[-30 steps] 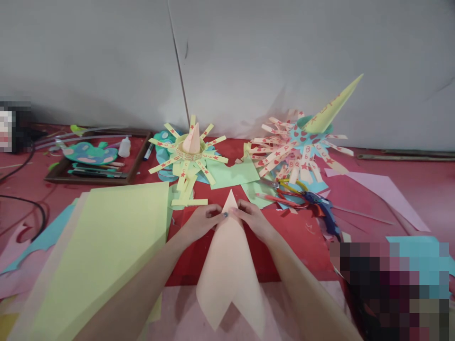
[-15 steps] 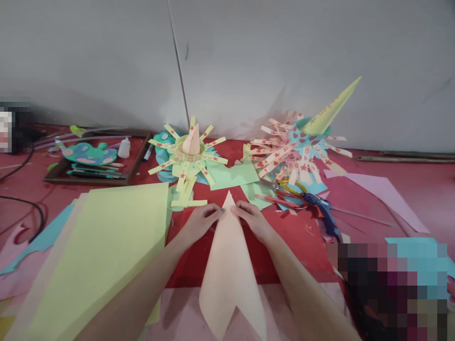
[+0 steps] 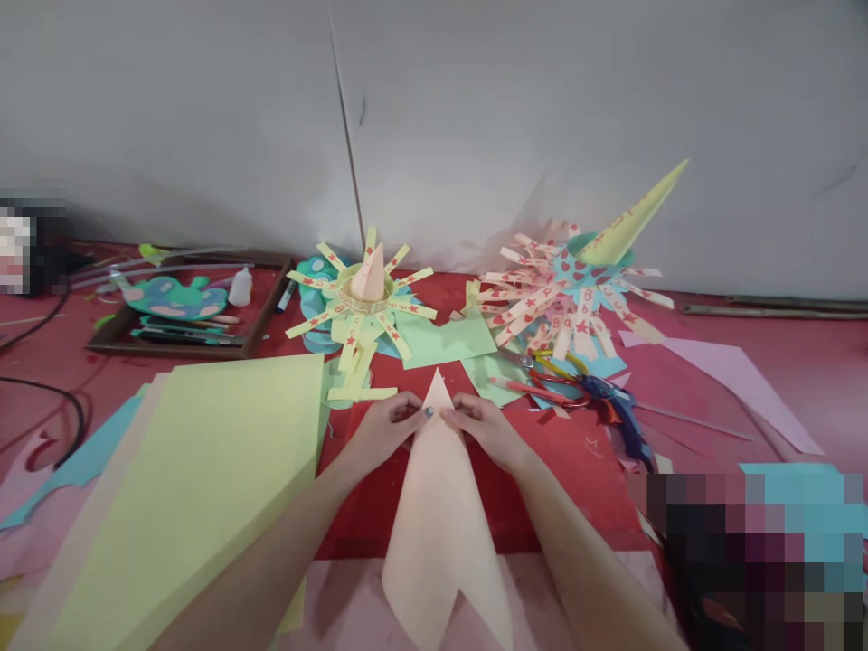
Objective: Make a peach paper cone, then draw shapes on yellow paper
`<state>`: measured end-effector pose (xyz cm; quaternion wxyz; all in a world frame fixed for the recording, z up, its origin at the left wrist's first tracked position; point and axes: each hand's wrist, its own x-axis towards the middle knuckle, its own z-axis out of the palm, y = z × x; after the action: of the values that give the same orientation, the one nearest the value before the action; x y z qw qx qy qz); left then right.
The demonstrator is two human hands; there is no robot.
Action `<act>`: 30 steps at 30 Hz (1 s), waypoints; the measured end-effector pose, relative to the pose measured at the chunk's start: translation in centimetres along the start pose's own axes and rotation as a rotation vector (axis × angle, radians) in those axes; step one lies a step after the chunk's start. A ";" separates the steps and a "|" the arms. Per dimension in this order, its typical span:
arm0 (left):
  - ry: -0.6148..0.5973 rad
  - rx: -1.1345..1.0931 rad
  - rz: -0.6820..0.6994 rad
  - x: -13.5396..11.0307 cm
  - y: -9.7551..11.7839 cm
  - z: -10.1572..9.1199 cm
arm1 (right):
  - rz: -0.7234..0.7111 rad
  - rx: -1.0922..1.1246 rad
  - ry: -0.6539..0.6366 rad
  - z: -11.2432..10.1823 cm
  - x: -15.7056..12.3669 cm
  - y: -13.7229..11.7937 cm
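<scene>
A peach paper cone (image 3: 440,524) lies on the red sheet (image 3: 576,488) in front of me, its tip pointing away from me. My left hand (image 3: 383,429) pinches the cone's left edge just below the tip. My right hand (image 3: 485,425) pinches the right edge at the same height. The fingertips of both hands almost meet over the paper. The cone's wide, notched end spreads toward me between my forearms.
A stack of yellow-green paper (image 3: 196,479) lies at the left. Behind stand a small yellow sunburst craft (image 3: 363,298) and a larger pink one with a tall yellow cone (image 3: 583,280). Scissors (image 3: 542,380) and a blue glue gun (image 3: 620,411) lie at the right, a wooden tray (image 3: 183,312) at back left.
Both hands stay pinched near the cone's tip, shifting only slightly. The view has tilted a little, so everything sits lower in the picture.
</scene>
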<state>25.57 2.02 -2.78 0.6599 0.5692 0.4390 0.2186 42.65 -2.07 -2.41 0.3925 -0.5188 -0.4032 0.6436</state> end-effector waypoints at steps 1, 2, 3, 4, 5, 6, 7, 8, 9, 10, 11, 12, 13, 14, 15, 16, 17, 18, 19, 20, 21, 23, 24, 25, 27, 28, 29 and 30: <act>-0.007 0.005 0.002 0.1 -0.1 -0.1 | -0.003 -0.002 0.003 -0.1 0.0 0.1; -0.009 0.015 0.006 0.2 -0.2 -0.1 | -0.001 -0.002 0.001 -0.1 0.0 0.1; -0.008 0.024 0.010 0.2 -0.3 -0.1 | 0.011 0.002 -0.012 -0.2 0.0 0.1; -0.006 0.029 0.011 0.3 -0.4 -0.1 | 0.032 0.007 -0.033 -0.3 -0.1 0.1; -0.006 0.031 0.012 0.3 -0.5 -0.1 | 0.054 0.011 -0.056 -0.4 -0.2 0.0; -0.007 0.032 0.012 0.3 -0.5 -0.1 | 0.072 0.010 -0.077 -0.5 -0.2 0.0; -0.007 0.031 0.014 0.3 -0.5 -0.1 | 0.081 0.006 -0.090 -0.6 -0.3 0.0; -0.008 0.033 0.019 0.3 -0.5 -0.1 | 0.083 -0.002 -0.089 -0.6 -0.3 0.0; -0.009 0.041 0.023 0.3 -0.4 -0.1 | 0.079 -0.009 -0.076 -0.7 -0.3 0.0; -0.010 0.051 0.023 0.3 -0.4 0.0 | 0.073 -0.013 -0.060 -0.8 -0.3 0.1; -0.012 0.062 0.020 0.2 -0.4 -0.1 | 0.070 -0.014 -0.047 -0.8 -0.3 0.2; -0.015 0.072 0.018 0.2 -0.5 -0.1 | 0.073 -0.011 -0.039 -0.9 -0.3 0.3; -0.017 0.080 0.017 0.2 -0.5 -0.1 | 0.079 -0.006 -0.038 -0.9 -0.2 0.3; -0.014 0.086 0.018 0.2 -0.5 -0.1 | 0.089 0.000 -0.044 -0.9 -0.2 0.4; -0.008 0.091 0.024 0.2 -0.6 -0.1 | 0.100 0.007 -0.057 -1.0 -0.3 0.4; -0.002 0.094 0.031 0.2 -0.6 -0.1 | 0.112 0.013 -0.074 -1.0 -0.3 0.3; 0.000 0.098 0.037 0.2 -0.6 -0.2 | 0.118 0.016 -0.093 -1.1 -0.4 0.3; 0.000 0.101 0.039 0.2 -0.6 -0.2 | 0.119 0.012 -0.110 -1.1 -0.4 0.3; -0.002 0.105 0.039 0.2 -0.5 -0.2 | 0.116 0.004 -0.121 -1.1 -0.5 0.2; -0.009 0.106 0.037 0.1 -0.5 -0.3 | 0.111 -0.008 -0.123 -1.2 -0.5 0.2; -0.023 0.109 0.031 0.1 -0.4 -0.3 | 0.107 -0.020 -0.119 -1.3 -0.5 0.2; -0.068 0.121 0.006 0.0 -0.3 -0.4 | 0.099 -0.038 -0.103 -1.4 -0.5 0.2; -0.090 0.130 -0.006 0.0 -0.3 -0.5 | 0.097 -0.042 -0.102 -1.4 -0.5 0.2; -0.108 0.141 -0.015 -0.1 -0.3 -0.6 | 0.099 -0.042 -0.107 -1.5 -0.5 0.2; -0.109 0.157 -0.018 -0.1 -0.2 -0.6 | 0.113 -0.029 -0.136 -1.6 -0.5 0.3; -0.099 0.159 -0.012 -0.2 -0.2 -0.6 | 0.122 -0.020 -0.157 -1.6 -0.5 0.4; -0.088 0.157 -0.008 -0.2 -0.2 -0.7 | 0.127 -0.016 -0.173 -1.6 -0.6 0.4; -0.083 0.150 -0.009 -0.2 -0.1 -0.7 | 0.127 -0.022 -0.177 -1.7 -0.6 0.4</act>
<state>24.89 2.22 -2.81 0.6340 0.6237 0.4289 0.1585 44.35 -2.56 -2.85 0.3079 -0.4886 -0.4099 0.7060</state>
